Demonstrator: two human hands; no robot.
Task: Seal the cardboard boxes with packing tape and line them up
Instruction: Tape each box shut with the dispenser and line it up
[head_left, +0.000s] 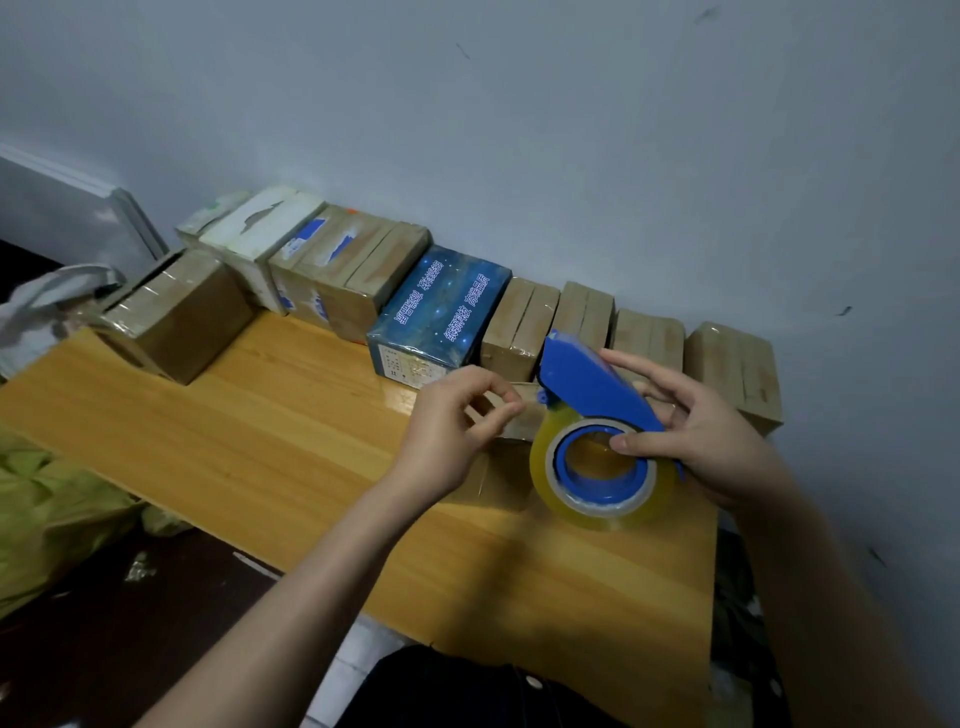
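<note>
Here's the wooden table (291, 431): taped boxes (530, 325) lined along the wall, one lone box (176, 317) apart at my left.

We see a glossy wooden worktop (270, 431), matt cardboard boxes (524, 327) under shiny tape, a smooth plastic dispenser (587, 384).

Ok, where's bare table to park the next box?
Widest bare patch of table: in front of the row of boxes, between the lone brown box at left and the left hand. A narrower strip runs along the near edge. Crowded: the wall side, and around the tape dispenser in the right hand, over a small box.
</note>
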